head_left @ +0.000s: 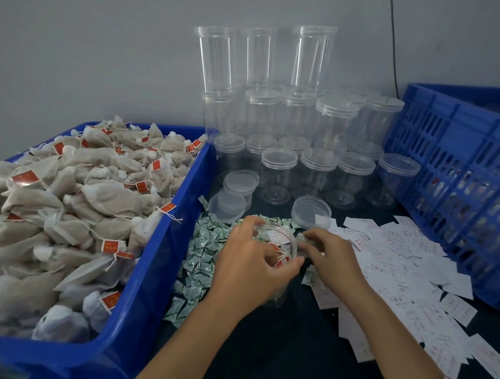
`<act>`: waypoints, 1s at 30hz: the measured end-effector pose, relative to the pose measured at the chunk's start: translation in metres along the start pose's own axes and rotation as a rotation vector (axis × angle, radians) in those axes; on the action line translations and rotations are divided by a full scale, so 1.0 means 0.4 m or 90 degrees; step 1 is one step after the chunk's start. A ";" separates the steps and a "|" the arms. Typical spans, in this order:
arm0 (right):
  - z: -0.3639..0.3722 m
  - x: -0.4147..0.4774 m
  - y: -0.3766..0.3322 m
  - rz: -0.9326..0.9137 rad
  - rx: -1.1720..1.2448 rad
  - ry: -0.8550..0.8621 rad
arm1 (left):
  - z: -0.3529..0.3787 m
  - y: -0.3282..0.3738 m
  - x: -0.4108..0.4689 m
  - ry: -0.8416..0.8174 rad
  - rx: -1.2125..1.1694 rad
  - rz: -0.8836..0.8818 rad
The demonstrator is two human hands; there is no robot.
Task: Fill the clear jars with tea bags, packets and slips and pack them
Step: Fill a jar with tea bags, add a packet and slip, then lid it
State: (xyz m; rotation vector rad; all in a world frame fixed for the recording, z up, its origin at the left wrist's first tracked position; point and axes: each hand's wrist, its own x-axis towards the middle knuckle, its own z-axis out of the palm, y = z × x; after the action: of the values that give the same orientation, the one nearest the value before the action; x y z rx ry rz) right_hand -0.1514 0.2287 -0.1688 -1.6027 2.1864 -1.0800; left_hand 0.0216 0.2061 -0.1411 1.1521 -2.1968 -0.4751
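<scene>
on the left, a blue bin [142, 270] was heaped with tea bags [70, 210]. next, green packets [203, 253] lay on the tabletop [265, 347]. the left hand [248, 263] gripped the open jar [286, 249], with a slip [278, 237] inside. the right hand [334, 259] curled its fingers at the jar's mouth; i could not tell if they held anything. a hard push might knock the jar loose and spill it. loose lids [231, 207] and empty jars [278, 173] stood close behind, easy to bump. white slips [398, 253] and a blue crate [458, 169] were on the right.

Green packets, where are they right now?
Head view, centre: green packets heaped on the table between the blue tub and the left hand.
</scene>
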 end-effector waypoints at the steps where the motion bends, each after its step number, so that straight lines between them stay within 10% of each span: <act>1: -0.005 0.002 -0.005 -0.011 0.004 0.006 | -0.002 0.001 0.000 -0.001 -0.003 0.005; 12: -0.107 -0.033 -0.159 -0.140 0.344 -0.007 | -0.006 0.000 -0.008 -0.006 -0.099 -0.040; 22: -0.005 0.069 -0.026 -0.030 -0.030 -0.119 | -0.015 -0.026 -0.011 -0.063 -0.187 -0.010; 26: 0.064 0.061 0.016 -0.098 -0.105 -0.266 | -0.017 -0.036 -0.008 -0.085 -0.220 -0.017; 30: 0.077 0.055 0.020 -0.163 -0.159 -0.194 | -0.018 -0.033 -0.004 -0.081 -0.226 -0.016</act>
State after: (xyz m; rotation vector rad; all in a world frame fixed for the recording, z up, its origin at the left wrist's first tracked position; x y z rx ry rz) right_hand -0.1481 0.1971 -0.1906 -2.0454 2.0130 -0.5811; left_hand 0.0353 0.1998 -0.1438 0.9783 -2.0931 -0.9296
